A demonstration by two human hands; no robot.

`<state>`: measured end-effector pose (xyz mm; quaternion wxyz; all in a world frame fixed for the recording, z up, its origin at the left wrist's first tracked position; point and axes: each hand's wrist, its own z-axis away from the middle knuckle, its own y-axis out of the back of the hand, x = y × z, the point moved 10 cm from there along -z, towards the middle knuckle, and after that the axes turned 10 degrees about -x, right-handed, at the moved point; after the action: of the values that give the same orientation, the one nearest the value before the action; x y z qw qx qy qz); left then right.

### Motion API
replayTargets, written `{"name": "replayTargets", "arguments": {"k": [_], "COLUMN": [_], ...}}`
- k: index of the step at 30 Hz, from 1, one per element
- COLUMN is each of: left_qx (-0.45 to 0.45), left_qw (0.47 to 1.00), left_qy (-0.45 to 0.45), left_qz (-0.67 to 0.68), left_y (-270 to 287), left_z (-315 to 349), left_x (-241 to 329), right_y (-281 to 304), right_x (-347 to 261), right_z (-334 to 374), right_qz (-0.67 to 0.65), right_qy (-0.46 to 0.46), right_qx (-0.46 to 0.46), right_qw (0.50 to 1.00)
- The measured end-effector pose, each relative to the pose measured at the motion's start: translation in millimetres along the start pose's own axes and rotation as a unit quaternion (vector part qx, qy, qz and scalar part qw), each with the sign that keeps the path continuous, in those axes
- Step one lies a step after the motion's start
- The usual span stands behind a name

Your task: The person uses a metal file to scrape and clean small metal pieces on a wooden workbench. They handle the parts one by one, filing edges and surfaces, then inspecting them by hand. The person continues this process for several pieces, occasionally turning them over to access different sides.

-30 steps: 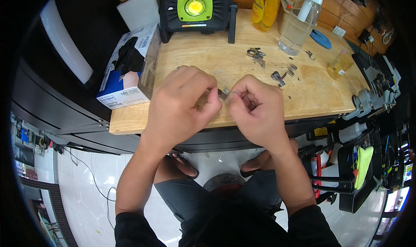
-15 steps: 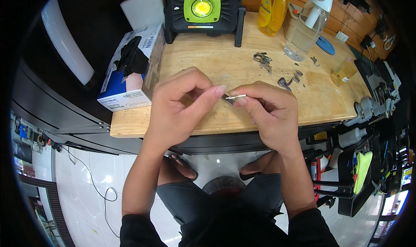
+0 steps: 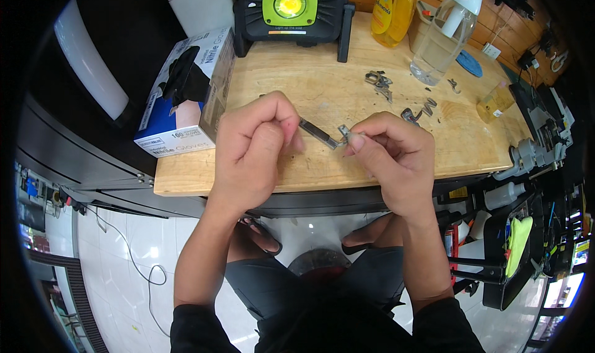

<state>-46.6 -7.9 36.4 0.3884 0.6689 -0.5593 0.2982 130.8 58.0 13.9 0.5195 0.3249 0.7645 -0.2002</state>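
My right hand [image 3: 400,158] pinches a small silvery letter-shaped piece [image 3: 344,132] between thumb and forefinger, above the tabletop. To its left, my left hand [image 3: 251,151] is closed, thumb pressed to the curled fingers; what it holds, if anything, is hidden. Between the hands, a slim dark tool with a silvery tip [image 3: 318,132], like a craft knife, appears to lie on the wooden table [image 3: 273,61], part of it behind my left hand. Similar letter pieces [image 3: 379,83] lie in a loose group beyond my right hand, with another curled piece [image 3: 410,115] nearer.
A glove box [image 3: 186,96] stands left. A lit work lamp [image 3: 290,12] is at the back. Beside it are a yellow bottle [image 3: 392,18], a clear spray bottle [image 3: 437,49] and a blue pad [image 3: 469,63]. A small amber bottle [image 3: 494,105] stands right. Dark crumbs dot the table.
My hands have moved slightly apart. The piece in my right hand has turned from edge-on to show its face. My left fingers have curled in more, and more of the dark tool shows.
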Motion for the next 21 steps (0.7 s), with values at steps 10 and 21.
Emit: {"name": "replayTargets", "arguments": {"k": [10,21], "left_qx": [0.002,-0.029], "left_qw": [0.988,0.987], "left_qy": [0.075,0.039], "left_qz": [-0.132,-0.150], "left_y": [-17.2,-27.4], "left_z": [-3.9,-4.4], "left_x": [8.3,24.1], "right_y": [2.1,3.8], "right_x": [-0.6,-1.8], "right_z": [-0.5,-2.2], "right_qz": [0.005,-0.010], "right_qy": [0.002,-0.001], "right_qx": [0.009,0.003], "right_qw": [1.000,1.000]}}
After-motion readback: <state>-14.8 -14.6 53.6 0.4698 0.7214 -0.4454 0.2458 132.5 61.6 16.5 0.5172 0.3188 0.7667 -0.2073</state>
